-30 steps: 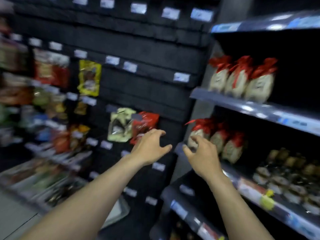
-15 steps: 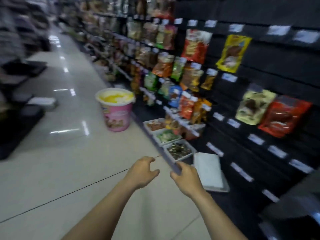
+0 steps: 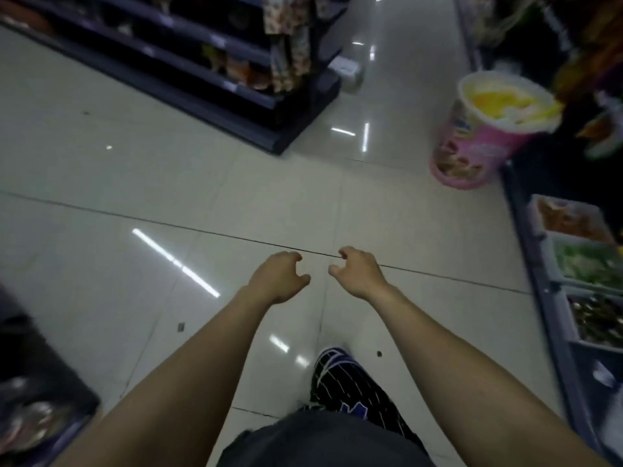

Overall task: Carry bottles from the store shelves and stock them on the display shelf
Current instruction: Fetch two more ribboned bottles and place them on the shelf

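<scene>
While held out over tiled floor (image 3: 101, 183), left hand (image 3: 274, 278) and right hand (image 3: 359, 274) loosely curled, empty; pink tub (image 3: 472, 150) far right.

1. Dim, cool indoor light overall; the shelving (image 3: 209, 59) at the floor's far-left corner is nearly black.
2. The glossy floor (image 3: 101, 170) carries white streaks of glare from overhead lamps.
3. Motion blur smears the pink tub (image 3: 478, 146) and the trays (image 3: 580, 251) along the right edge.
4. Wide-angle distortion bends the edges.
</scene>
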Demonstrator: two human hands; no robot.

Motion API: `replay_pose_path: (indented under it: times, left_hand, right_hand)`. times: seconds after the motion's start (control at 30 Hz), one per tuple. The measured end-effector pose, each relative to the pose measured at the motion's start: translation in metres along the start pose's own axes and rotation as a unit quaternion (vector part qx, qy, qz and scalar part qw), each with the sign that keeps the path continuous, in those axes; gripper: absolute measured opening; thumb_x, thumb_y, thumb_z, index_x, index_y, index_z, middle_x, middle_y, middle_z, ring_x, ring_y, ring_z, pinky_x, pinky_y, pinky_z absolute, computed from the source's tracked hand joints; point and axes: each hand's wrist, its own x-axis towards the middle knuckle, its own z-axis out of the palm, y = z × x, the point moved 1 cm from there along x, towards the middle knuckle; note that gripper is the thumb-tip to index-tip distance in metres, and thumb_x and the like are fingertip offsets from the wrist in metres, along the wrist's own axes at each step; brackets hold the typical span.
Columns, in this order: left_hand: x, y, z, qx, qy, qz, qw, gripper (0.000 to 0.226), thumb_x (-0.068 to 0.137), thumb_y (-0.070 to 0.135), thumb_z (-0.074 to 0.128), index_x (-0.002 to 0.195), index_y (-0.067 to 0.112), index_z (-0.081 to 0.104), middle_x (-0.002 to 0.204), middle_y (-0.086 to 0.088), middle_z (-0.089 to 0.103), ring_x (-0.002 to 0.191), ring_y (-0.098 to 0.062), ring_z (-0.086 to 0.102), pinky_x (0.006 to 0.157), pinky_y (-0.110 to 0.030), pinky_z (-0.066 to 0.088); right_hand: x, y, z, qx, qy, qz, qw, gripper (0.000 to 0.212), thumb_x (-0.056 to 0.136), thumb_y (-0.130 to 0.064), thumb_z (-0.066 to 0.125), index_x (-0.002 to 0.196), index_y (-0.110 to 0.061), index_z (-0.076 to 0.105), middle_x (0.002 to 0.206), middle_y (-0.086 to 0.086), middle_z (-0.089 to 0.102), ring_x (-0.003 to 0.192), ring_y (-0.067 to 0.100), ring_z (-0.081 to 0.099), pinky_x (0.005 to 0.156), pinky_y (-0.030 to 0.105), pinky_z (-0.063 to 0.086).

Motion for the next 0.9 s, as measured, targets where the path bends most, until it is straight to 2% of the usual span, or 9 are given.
replay_pose_path:
  times: [0.23,0.3,0.43,0.53,0.7,0.9]
  left_hand:
    - [0.103,-0.106,-0.077,-0.140,0.043,-0.162,0.976,0.068,0.092,0.043,0.067,0.148,0.010,0.049,0.147,-0.010,0.056,0.131,-0.027,0.055,0.105,-0.034,0.045]
    - [0.179,-0.148,-0.138,-0.156,0.064,-0.231,0.958,0.067,0.091,0.042,0.068,0.147,0.011,0.050,0.146,-0.008,0.057,0.129,-0.025,0.056,0.102,-0.032,0.046]
    - [0.207,-0.168,-0.178,-0.140,0.069,-0.232,0.960,0.066,0.092,0.042,0.068,0.148,0.012,0.050,0.146,-0.008,0.057,0.131,-0.025,0.055,0.103,-0.031,0.043]
    - [0.231,-0.188,-0.209,-0.154,0.100,-0.246,0.952,0.064,0.091,0.041,0.068,0.146,0.012,0.052,0.143,-0.008,0.060,0.129,-0.025,0.056,0.103,-0.032,0.044]
    - [0.292,-0.265,-0.283,-0.175,0.130,-0.278,0.935,0.064,0.091,0.040,0.068,0.146,0.010,0.052,0.142,-0.010,0.060,0.129,-0.026,0.056,0.103,-0.033,0.044]
    - [0.378,-0.391,-0.365,-0.169,0.125,-0.290,0.934,0.066,0.093,0.041,0.066,0.148,0.009,0.049,0.143,-0.011,0.059,0.129,-0.026,0.055,0.102,-0.033,0.045]
  right_hand:
    - [0.161,-0.129,0.045,-0.055,-0.109,-0.112,0.986,0.074,0.091,-0.047,0.066,0.152,-0.010,0.047,0.149,0.012,0.056,0.133,0.030,0.055,0.104,0.036,0.046]
    - [0.265,-0.202,0.045,-0.080,-0.165,-0.128,0.975,0.075,0.090,-0.046,0.067,0.153,-0.010,0.046,0.149,0.013,0.056,0.134,0.030,0.054,0.104,0.035,0.045]
    - [0.311,-0.242,0.040,-0.091,-0.180,-0.138,0.970,0.074,0.091,-0.046,0.068,0.153,-0.013,0.046,0.144,0.012,0.059,0.130,0.028,0.057,0.103,0.034,0.047]
    - [0.352,-0.271,0.037,-0.101,-0.186,-0.148,0.966,0.072,0.091,-0.044,0.068,0.152,-0.012,0.048,0.143,0.012,0.060,0.131,0.029,0.056,0.107,0.037,0.047]
    - [0.451,-0.378,0.053,-0.126,-0.215,-0.186,0.950,0.069,0.092,-0.043,0.068,0.150,-0.012,0.050,0.145,0.013,0.059,0.132,0.030,0.055,0.109,0.041,0.047]
    - [0.569,-0.491,0.095,-0.160,-0.230,-0.177,0.943,0.071,0.093,-0.043,0.068,0.153,-0.012,0.048,0.149,0.012,0.056,0.133,0.028,0.055,0.109,0.034,0.046]
